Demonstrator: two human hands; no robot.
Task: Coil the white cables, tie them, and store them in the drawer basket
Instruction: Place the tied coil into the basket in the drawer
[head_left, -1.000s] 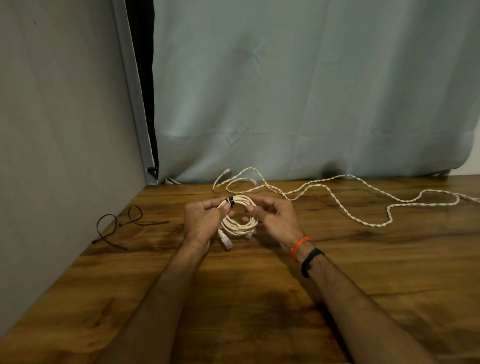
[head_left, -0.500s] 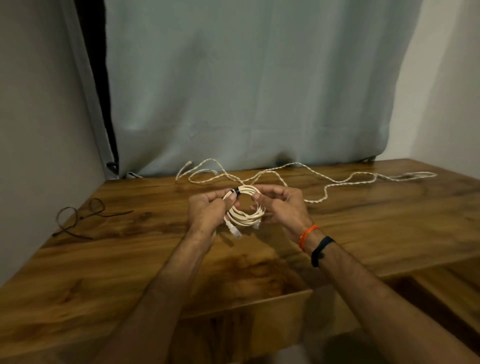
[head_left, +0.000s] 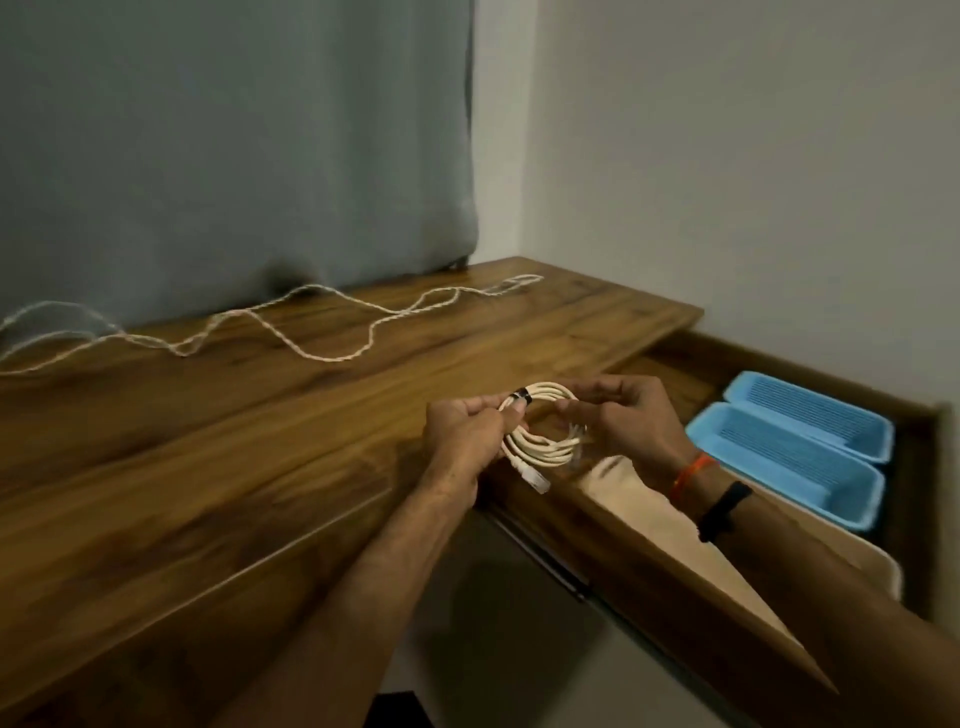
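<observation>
View swung right versus a second ago: open drawer (head_left: 675, 561) now visible at the right end of the desk (head_left: 218, 467), with two blue baskets (head_left: 795, 467) inside and a beige cloth-like liner (head_left: 649, 499) nearer. Black cord seen earlier on the desk's left now out of frame.

Coiled white cable (head_left: 543, 441) carried along with the turn, now held above the desk's front edge, just beside the drawer opening and short of the baskets. Black tie (head_left: 521, 397) wrapped round the top of the coil; one connector end hanging below.

Grip: left hand (head_left: 462, 441) pinching the coil just beside the tie, thumb and fingers curled on it. Right hand (head_left: 634, 421) curled round the coil's opposite side, fingers (head_left: 587, 413) bent around the loops. Both closed on the coil, nothing else in hand.

Meaning for the task: coil and tie look done for this cable, store step in hand; probably next is a short move right and down into a basket. Second white cable (head_left: 322, 332) lying uncoiled along the back of the desk by the grey curtain (head_left: 234, 156), well apart from the hands, so roughly half left.

Writing: no brand, label or text legible anywhere; motion blur on the left side.
</observation>
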